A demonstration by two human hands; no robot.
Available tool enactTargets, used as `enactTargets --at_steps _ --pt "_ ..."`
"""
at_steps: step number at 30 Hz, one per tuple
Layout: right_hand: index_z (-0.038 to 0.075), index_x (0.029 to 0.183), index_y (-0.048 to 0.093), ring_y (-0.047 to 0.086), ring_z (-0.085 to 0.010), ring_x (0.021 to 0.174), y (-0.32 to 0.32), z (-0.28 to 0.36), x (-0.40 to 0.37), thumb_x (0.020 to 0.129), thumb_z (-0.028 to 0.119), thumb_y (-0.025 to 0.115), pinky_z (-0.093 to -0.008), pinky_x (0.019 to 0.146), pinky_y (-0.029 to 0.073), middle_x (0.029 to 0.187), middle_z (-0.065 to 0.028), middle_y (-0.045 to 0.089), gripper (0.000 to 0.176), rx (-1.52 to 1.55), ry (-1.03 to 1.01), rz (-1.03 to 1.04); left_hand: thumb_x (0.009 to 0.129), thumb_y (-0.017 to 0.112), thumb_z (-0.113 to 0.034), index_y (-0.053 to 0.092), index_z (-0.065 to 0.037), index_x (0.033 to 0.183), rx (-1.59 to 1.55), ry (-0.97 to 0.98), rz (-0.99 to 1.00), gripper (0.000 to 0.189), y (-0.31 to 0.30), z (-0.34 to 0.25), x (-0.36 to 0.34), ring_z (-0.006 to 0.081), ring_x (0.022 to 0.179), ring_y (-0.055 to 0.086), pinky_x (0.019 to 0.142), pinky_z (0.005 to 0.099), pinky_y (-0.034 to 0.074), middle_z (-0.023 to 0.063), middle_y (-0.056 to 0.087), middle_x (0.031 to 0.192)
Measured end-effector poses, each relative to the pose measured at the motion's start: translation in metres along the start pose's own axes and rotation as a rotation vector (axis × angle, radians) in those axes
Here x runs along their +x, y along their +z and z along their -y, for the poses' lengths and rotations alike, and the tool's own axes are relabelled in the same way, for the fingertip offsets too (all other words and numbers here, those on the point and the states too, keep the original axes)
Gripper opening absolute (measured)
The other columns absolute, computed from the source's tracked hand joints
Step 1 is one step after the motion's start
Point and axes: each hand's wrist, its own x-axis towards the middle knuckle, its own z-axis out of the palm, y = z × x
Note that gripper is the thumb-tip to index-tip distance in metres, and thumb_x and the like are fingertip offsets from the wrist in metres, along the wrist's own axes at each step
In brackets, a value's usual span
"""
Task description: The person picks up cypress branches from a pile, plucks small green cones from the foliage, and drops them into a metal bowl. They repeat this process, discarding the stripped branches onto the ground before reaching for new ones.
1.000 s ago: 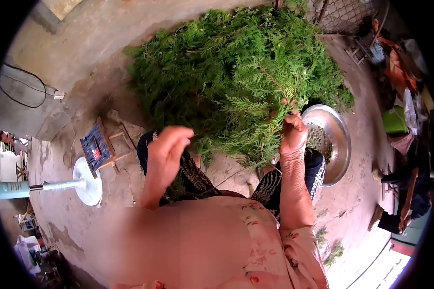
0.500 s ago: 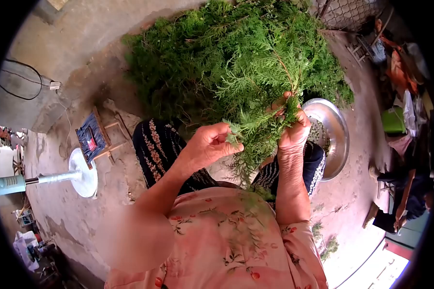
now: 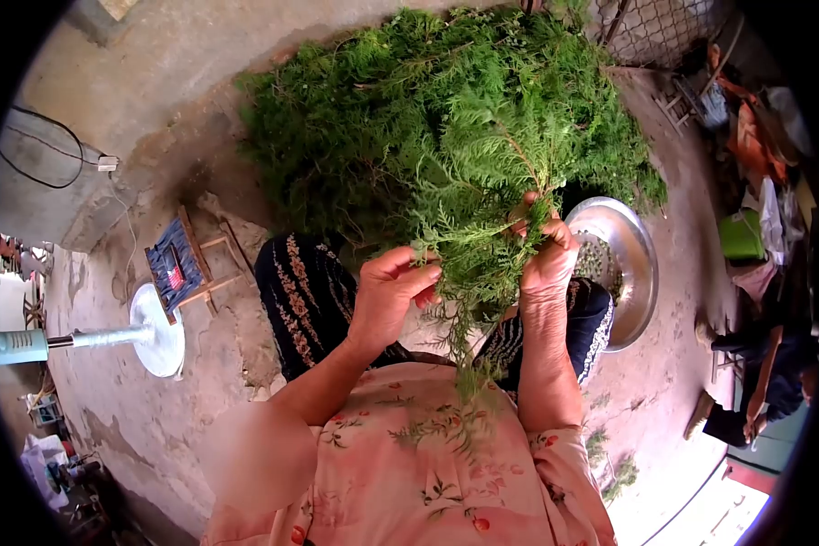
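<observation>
A leafy evergreen branch (image 3: 482, 227) with flat, scaly green fronds hangs in front of my chest. My right hand (image 3: 548, 259) is closed around its stem. At the left end of the fronds my left hand (image 3: 396, 296) has thumb and fingers pinched together on a frond tip; whatever small piece sits between the fingertips is mostly hidden. Just right of my right hand, by my knee, a wide metal basin (image 3: 644, 282) holds many small pale green pieces (image 3: 598, 259). Beyond both hands lies a large heap of cut evergreen branches (image 3: 364, 118).
To the left stand a small folding stool (image 3: 177, 264) and a pale fan with a round base (image 3: 157, 328). Another person (image 3: 764, 373) sits at the far right. Bags and a green container (image 3: 743, 230) are piled at the right. Loose sprigs (image 3: 621, 473) lie on the floor.
My left hand has shifted slightly left and down along the frond tips, and pale green bits seen at its fingertips are now mostly hidden. My right hand keeps its hold, slightly lower.
</observation>
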Motion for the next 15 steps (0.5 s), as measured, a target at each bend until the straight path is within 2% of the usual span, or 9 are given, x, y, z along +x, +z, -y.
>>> enactTargets --at_steps 2,3,4,6,8,10,12,15 --pt "-0.002 0.094 0.057 0.046 -0.0169 0.060 0.002 -0.002 -0.001 0.060 0.013 0.049 -0.0243 0.058 0.037 0.074 -0.0078 0.053 0.038 -0.044 0.014 -0.019 0.080 0.058 0.000 0.060 0.002 0.092 -0.245 -0.024 -0.083 0.012 0.002 0.006 -0.003 0.0124 0.061 0.057 0.048 0.0255 0.043 0.0071 0.061 0.074" --pt "-0.004 0.095 0.057 0.051 -0.0235 0.067 -0.005 -0.004 0.002 0.062 0.010 0.047 -0.0351 0.062 0.044 0.079 -0.0115 0.055 0.036 -0.031 0.034 0.012 0.080 0.057 -0.001 0.059 0.002 0.090 -0.277 0.005 -0.126 0.011 0.002 0.010 -0.004 0.0135 0.064 0.058 0.048 0.0282 0.043 0.0076 0.060 0.075" --pt "-0.004 0.095 0.057 0.051 -0.0235 0.067 -0.003 -0.005 0.001 0.062 0.010 0.047 -0.0351 0.062 0.044 0.079 -0.0115 0.055 0.036 -0.029 0.033 0.015 0.080 0.057 -0.001 0.059 0.002 0.090 -0.276 0.008 -0.127 0.011 0.003 0.010 -0.006 0.0135 0.064 0.058 0.048 0.0282 0.043 0.0076 0.060 0.075" --pt "-0.004 0.095 0.056 0.052 -0.0237 0.066 0.002 -0.008 -0.002 0.063 0.007 0.046 -0.0330 0.062 0.045 0.079 -0.0120 0.055 0.035 -0.028 0.046 -0.056 0.080 0.057 -0.001 0.059 0.004 0.090 -0.361 0.006 -0.186 0.012 0.005 0.010 -0.011 0.0102 0.054 0.051 0.048 0.0242 0.044 0.0058 0.056 0.072" --pt "-0.004 0.095 0.056 0.052 -0.0205 0.064 -0.005 -0.012 0.002 0.066 0.004 0.045 -0.0305 0.061 0.045 0.081 -0.0111 0.056 0.032 -0.039 0.006 -0.105 0.079 0.057 -0.002 0.060 0.003 0.087 -0.350 -0.006 -0.211 0.010 0.001 0.010 -0.014 0.0113 0.053 0.052 0.048 0.0253 0.045 0.0063 0.058 0.073" --pt "-0.003 0.096 0.057 0.051 -0.0165 0.065 -0.013 -0.004 0.005 0.069 0.006 0.044 -0.0275 0.060 0.044 0.080 -0.0099 0.057 0.031 0.074 0.013 0.026 0.080 0.057 -0.005 0.060 0.000 0.084 -0.320 0.054 -0.313 0.007 -0.015 0.011 -0.016 0.0131 0.054 0.054 0.047 0.0265 0.045 0.0068 0.060 0.075" --pt "-0.004 0.096 0.059 0.050 -0.0136 0.062 -0.011 -0.001 0.007 0.079 0.011 0.041 -0.0223 0.057 0.041 0.078 -0.0085 0.058 0.028 -0.124 -0.075 -0.083 0.080 0.055 -0.005 0.059 -0.002 0.084 -0.349 0.050 -0.274 0.006 -0.032 0.012 -0.014 0.0151 0.057 0.057 0.050 0.0278 0.046 0.0065 0.061 0.076" --pt "-0.006 0.096 0.059 0.049 -0.0136 0.059 -0.015 0.003 0.007 0.081 0.012 0.042 -0.0212 0.055 0.040 0.078 -0.0084 0.058 0.029 -0.130 -0.032 -0.070 0.080 0.049 0.001 0.058 -0.002 0.090 -0.594 -0.071 -0.087 0.013 -0.034 0.011 -0.012 0.0175 0.064 0.058 0.060 0.0297 0.049 0.0103 0.060 0.089"
